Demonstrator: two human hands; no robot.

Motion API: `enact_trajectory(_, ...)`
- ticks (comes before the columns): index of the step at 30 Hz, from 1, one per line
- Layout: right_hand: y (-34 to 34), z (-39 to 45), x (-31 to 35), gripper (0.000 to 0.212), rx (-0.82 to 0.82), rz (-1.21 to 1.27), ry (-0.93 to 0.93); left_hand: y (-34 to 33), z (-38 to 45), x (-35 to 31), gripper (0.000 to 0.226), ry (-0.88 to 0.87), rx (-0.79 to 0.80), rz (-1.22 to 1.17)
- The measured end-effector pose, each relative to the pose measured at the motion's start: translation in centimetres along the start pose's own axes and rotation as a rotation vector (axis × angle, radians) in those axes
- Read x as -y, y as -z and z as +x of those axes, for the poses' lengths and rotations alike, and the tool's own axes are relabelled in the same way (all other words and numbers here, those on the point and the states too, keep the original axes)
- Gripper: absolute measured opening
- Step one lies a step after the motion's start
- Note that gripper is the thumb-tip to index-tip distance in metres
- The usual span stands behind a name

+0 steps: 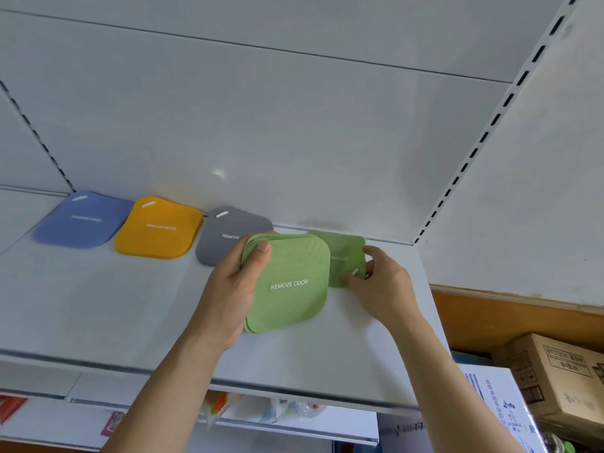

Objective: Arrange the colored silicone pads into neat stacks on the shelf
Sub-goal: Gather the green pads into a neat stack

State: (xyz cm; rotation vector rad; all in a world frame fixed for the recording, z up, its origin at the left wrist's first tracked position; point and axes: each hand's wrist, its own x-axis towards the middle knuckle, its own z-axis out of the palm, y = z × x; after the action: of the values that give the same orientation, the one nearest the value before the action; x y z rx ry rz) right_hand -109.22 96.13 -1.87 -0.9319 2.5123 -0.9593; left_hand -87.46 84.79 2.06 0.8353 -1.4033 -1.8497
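A white metal shelf (98,305) fills the middle of the frame, backed by a white panel wall. Along its rear edge, from the left of the frame toward the centre, sit three low stacks of rounded-square silicone pads: a blue stack (83,220), a yellow-orange stack (158,227) just beside it, and a grey stack (225,235) next in line, its right part hidden behind the green pads. Each top pad carries the words "REMOVE ODOR" and a small slot near one corner.

At the centre of the frame the left hand (233,289) grips a fanned stack of light green silicone pads (291,282), thumb on the top pad's upper left corner and fingers underneath, holding it tilted above the shelf. The top pad shows "REMOVE ODOR" in white. Just to its right, the right hand (382,282) pinches the near edge of a single darker-looking green silicone pad (343,256), which lies at the back of the shelf, partly tucked behind the held stack; its lettering reads reversed.

In the lower right of the frame stand a brown cardboard box (555,371) and a white printed carton (500,403); what they contain cannot be seen. Below the shelf, packaged goods (222,403) show on a lower shelf.
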Motion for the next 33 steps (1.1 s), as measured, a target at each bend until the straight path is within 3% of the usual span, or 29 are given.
enact_trajectory(3,-0.3,-0.5,0.3,0.055,-0.005,0.003,0.106,0.2,0.0,0.0,0.023,-0.003,0.000,-0.001)
enact_trajectory(7,1.3,-1.5,0.9,0.053,-0.217,0.127,0.258,0.2,0.1,-0.1,0.024,-0.004,-0.013,0.001)
enact_trajectory(10,4.4,-2.6,2.5,0.035,-0.336,0.214,0.318,0.2,0.1,-0.2,0.026,-0.001,-0.026,0.008)
enact_trajectory(14,8.8,-4.6,5.1,0.026,-0.253,0.460,0.372,0.0,0.0,-0.5,0.026,0.030,-0.043,0.004)
enact_trajectory(18,11.5,-6.0,6.5,0.025,-0.091,0.279,0.534,-0.5,0.0,-1.1,0.027,0.029,-0.022,-0.006)
enact_trajectory(22,10.0,-5.4,6.8,0.042,0.174,-0.063,0.706,-1.5,-0.1,-1.3,0.026,0.041,0.024,0.007)
enact_trajectory(24,8.3,-5.1,7.1,0.049,0.221,-0.121,0.814,-2.1,-0.2,-1.3,0.025,0.029,0.078,0.041)
enact_trajectory(28,5.4,-4.7,8.0,0.037,0.048,-0.161,0.894,-2.8,-0.7,-1.4,0.031,0.024,0.190,0.132)
enact_trajectory(33,3.2,-4.6,7.8,0.013,-0.125,-0.058,0.947,-2.2,-0.7,-1.3,0.034,0.055,0.149,0.112)
